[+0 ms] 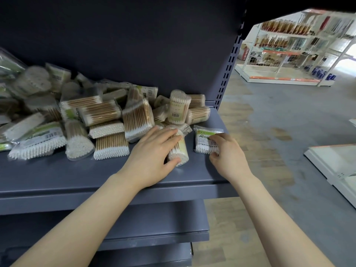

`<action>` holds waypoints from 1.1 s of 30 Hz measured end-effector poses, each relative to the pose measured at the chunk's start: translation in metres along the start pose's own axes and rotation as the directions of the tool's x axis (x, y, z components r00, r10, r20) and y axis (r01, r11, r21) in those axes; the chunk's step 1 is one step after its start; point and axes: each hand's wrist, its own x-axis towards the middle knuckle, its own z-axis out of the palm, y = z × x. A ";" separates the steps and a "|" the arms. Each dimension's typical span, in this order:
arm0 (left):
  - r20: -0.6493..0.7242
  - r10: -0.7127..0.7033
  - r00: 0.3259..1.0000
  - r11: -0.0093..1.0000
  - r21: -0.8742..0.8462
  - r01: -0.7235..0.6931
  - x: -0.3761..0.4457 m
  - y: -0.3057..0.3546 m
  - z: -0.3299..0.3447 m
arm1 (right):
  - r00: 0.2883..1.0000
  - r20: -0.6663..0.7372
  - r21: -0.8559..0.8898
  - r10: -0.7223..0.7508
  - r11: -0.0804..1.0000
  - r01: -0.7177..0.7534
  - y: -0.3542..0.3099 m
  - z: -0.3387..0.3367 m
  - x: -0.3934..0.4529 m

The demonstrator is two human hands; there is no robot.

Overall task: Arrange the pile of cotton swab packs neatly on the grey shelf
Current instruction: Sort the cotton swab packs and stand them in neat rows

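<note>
**Grey shelf, right end: two packs in hand**

The grey shelf (81,176) has a bare front strip running to its lip; the pile of cotton swab packs (86,120) fills the rear. Right of the pile, the left hand (154,151) curls around a rounded pack (180,149), long axis front-to-back. Further right, near the shelf's end, the right hand (227,151) pinches a flat pack (205,140), swabs pointing front-to-back.
</note>
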 end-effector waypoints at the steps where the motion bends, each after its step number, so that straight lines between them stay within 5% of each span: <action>1: -0.003 -0.001 1.000 1.000 0.012 0.001 0.000 0.000 0.002 | 1.000 -0.003 0.004 -0.007 1.000 0.007 0.000 0.000 0.000; 16: -0.141 0.077 0.987 0.996 0.046 -0.071 0.000 0.002 0.007 | 0.998 -0.047 0.095 -0.032 0.995 0.036 0.003 0.001 0.000; 33: -0.201 0.026 0.979 1.000 0.018 -0.023 0.017 -0.019 -0.017 | 0.986 -0.118 0.184 0.115 0.979 -0.093 0.005 -0.008 0.001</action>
